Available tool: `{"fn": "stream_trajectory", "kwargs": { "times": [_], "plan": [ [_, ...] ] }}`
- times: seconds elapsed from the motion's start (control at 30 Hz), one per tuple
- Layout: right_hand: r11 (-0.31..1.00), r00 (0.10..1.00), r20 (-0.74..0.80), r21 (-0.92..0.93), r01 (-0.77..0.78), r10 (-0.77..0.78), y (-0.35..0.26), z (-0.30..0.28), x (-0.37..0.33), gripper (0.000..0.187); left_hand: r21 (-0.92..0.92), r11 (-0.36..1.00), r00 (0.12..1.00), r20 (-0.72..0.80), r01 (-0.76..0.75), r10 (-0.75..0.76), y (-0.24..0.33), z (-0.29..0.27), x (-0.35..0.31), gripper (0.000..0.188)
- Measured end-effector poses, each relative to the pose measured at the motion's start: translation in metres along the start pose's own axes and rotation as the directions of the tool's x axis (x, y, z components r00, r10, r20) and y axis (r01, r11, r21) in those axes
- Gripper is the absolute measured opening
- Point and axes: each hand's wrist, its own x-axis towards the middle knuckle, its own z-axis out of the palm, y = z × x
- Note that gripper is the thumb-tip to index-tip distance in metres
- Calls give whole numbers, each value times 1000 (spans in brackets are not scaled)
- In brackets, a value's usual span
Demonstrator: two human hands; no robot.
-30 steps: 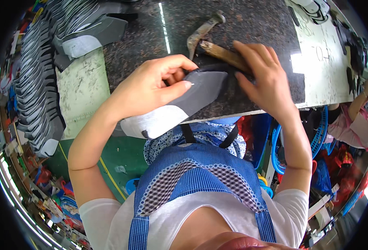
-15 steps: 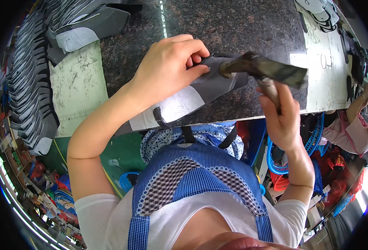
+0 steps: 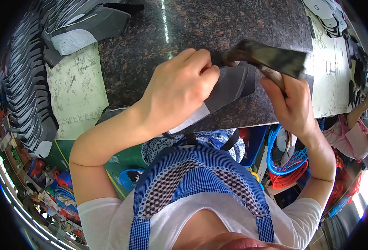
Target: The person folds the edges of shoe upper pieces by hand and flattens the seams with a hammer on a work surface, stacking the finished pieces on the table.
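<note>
The right hand (image 3: 292, 104) is wrapped around the handle of a worn, dark metal hammer (image 3: 271, 57), whose round striking end is near the upper edge of a flat, dark grey and white panel (image 3: 227, 89). The left hand (image 3: 179, 89) is curled over that panel, thumb drawn in toward the bent forefinger, though whether they pinch it cannot be told; the panel lies on a speckled, dark stone worktop (image 3: 250, 25), near its front edge

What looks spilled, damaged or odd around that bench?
Nothing looks spilled or broken. Mildly odd: the pale board left of the dark slab is smudged, and the hammer in the right hand looks mottled, perhaps from wear.
</note>
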Motion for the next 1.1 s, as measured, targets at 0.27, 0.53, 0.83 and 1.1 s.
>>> {"fn": "stream_trajectory", "kwargs": {
  "times": [0.27, 0.53, 0.83, 1.1],
  "plan": [
    [971, 980, -77, 168, -167, 182, 8, 15, -5, 20, -211, 977, 999, 52, 20, -9, -14, -14, -7, 24],
    [992, 992, 63, 49, -115, 112, 3, 9, -3, 22, -53, 999, 1000, 24, 0, 1, -1, -7, -20, 21],
    [959, 975, -15, 184, -214, 220, -6, 20, 0, 10, -231, 968, 993, 88, 101, -83, -5, -25, -28, 26],
    [988, 989, 30, -48, 147, -146, -1, 38, -22, 16, -310, 834, 855, 412, 457, -315, -11, -47, -36, 25]
  ]
}}
